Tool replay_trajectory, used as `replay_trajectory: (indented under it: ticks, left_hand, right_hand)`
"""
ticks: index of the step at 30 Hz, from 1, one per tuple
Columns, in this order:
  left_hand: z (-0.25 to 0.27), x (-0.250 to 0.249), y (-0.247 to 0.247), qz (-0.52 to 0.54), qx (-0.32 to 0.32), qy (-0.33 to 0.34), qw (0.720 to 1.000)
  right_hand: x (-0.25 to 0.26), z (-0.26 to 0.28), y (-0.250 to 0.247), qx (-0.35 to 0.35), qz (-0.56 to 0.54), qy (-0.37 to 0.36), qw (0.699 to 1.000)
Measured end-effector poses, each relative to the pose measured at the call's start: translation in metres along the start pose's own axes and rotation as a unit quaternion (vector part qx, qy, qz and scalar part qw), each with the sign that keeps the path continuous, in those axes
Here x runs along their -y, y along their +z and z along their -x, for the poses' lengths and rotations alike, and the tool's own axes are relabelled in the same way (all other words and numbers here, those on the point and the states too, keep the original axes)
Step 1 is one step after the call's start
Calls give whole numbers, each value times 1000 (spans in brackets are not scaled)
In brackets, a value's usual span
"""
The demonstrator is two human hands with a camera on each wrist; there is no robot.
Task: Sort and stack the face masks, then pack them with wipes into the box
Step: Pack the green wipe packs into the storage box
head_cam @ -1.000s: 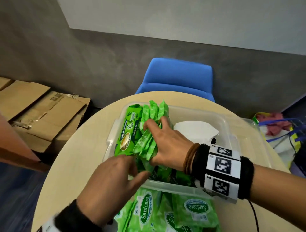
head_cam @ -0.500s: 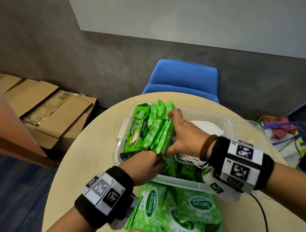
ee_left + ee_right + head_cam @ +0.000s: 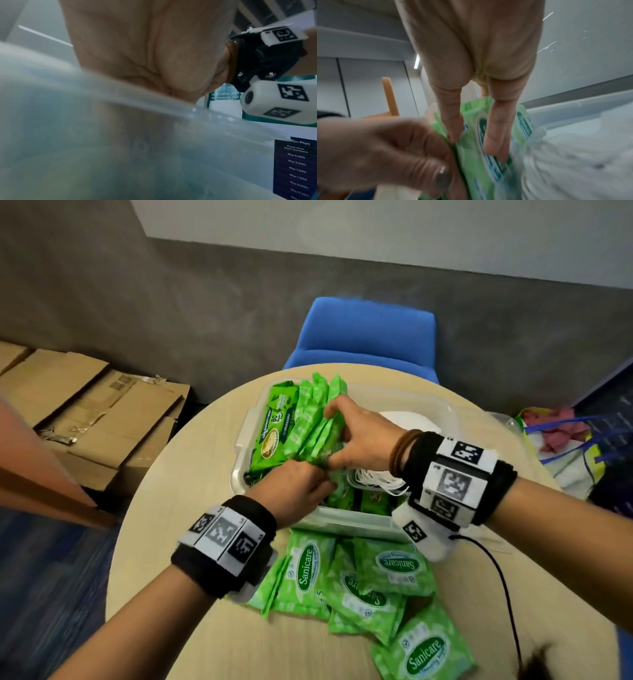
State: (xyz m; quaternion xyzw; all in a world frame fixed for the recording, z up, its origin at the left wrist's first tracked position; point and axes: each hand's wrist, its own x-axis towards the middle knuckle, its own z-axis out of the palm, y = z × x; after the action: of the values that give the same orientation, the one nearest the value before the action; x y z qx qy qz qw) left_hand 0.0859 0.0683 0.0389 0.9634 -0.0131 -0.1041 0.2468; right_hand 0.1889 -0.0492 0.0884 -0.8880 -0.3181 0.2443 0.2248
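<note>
A clear plastic box sits on the round table. Several green wipes packs stand on edge in its left part. White face masks lie in its right part, ear loops towards me. My right hand lays straight fingers flat against the face of the upright packs. My left hand reaches over the near wall, thumb and fingers pinching the lower edge of a pack. In the left wrist view only my palm and the blurred box wall show.
Several loose Sanicare wipes packs lie on the table in front of the box. A black cable runs from my right wrist. Behind the table is a blue chair; cardboard boxes left, a bag right.
My left hand has moved forward into the box and taken hold of a pack's lower edge. My right hand has stayed against the upright packs, which now lean further left.
</note>
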Motion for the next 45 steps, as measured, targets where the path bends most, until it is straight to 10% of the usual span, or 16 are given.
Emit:
replay_trajectory:
  ticks: [5,8,14,19,30,38,45]
  left_hand:
    - [55,4,-18,82,-198,-7,977]
    - [98,33,-6,180,-314,-136,922]
    - [122,97,104,145,-64,-470,868]
    - [120,92,137,97,-56,-495,862]
    - [201,36,120,438,-171,-335,816]
    - [183,-64,171,587,-49,-270,762]
    - [113,-85,207,334,194,-302,872]
  right_hand:
    - [3,57,-33,-31,-75,-22,996]
    - [-13,117,-44,-57,-226,-44,972]
    - [-90,213,23,-116,-388,100,909]
    - [-134,247,128,-74,-368,216,901]
    - [-139,264,215,-2,-368,252,895]
    - [-123,259,211,-57,-520,199,829]
    - [-167,255,188,-71,-462,204,860]
